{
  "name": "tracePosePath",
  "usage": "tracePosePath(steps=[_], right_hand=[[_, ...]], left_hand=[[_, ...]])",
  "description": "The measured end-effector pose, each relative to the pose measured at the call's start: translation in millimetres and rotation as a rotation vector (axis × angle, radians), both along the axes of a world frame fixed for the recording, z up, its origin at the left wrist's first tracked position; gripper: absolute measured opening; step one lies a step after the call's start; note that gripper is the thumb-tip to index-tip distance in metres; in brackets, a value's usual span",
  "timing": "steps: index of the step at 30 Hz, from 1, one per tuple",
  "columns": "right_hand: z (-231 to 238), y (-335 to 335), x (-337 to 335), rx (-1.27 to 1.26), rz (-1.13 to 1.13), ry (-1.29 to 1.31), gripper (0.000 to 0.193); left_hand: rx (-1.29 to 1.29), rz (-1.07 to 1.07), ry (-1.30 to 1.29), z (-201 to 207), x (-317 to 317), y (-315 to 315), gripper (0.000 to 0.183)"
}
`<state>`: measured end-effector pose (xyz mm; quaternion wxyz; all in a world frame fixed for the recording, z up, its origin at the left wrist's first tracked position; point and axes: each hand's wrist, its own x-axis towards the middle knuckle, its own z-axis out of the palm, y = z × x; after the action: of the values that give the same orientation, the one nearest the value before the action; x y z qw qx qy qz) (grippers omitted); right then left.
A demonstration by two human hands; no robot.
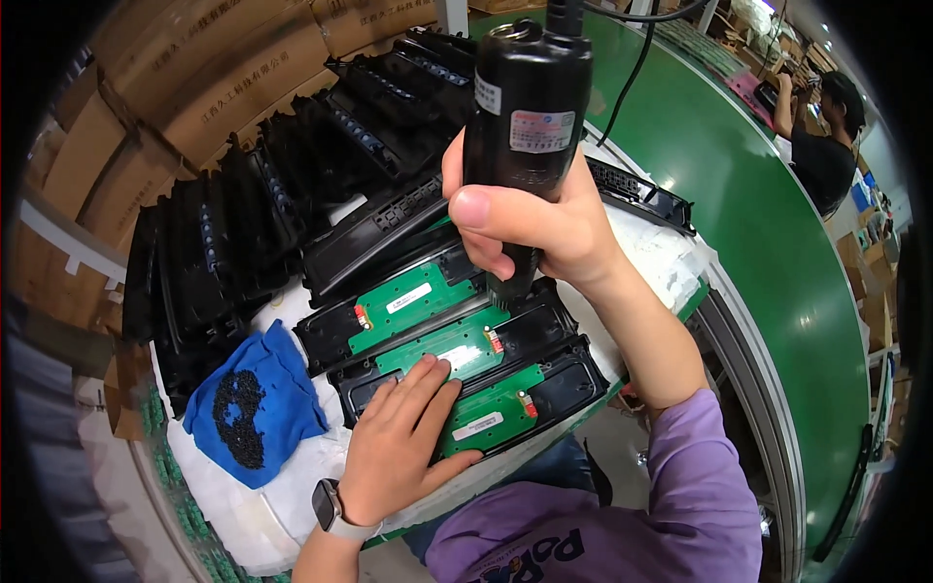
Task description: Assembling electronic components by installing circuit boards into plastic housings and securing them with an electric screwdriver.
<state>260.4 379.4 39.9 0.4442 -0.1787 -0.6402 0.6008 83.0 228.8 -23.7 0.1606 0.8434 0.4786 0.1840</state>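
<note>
My right hand (559, 233) is wrapped round a black electric screwdriver (533, 83), its tip pointing down at the middle of three black plastic housings. The tip's exact contact is hidden. Inside that housing lies a green circuit board (466, 340) with a white label and a red connector. My left hand (394, 447) lies flat with fingers stretched, over the middle board and the left end of the nearest board (501, 403). Behind them, a third housing holds another green board (413, 296). Left of these, a blue cloth (296, 374) bears a heap of small black screws (238, 418).
Many black plastic housings (282, 194) stand packed along the back and left. One more housing (641, 194) lies at the right. Cardboard boxes (224, 78) form a wall behind. A green table (739, 223) curves along the right, with another person (826, 136) beyond it.
</note>
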Motion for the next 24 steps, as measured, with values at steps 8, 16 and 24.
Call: tracePosePath(steps=[8,16,24], right_hand=[[-2,-2,0,-0.017,-0.043,-0.006,0.021],[-7,6,-4,-0.02,0.051,-0.007,0.02],[-5,-4,-1,0.029,0.004,-0.069,0.019]], left_hand=[[-0.008,-0.001,0.013,-2,0,1,0.058],[0.029,-0.014,0.021,-3,1,2,0.059],[0.038,0.0,0.039,-4,3,0,0.058]])
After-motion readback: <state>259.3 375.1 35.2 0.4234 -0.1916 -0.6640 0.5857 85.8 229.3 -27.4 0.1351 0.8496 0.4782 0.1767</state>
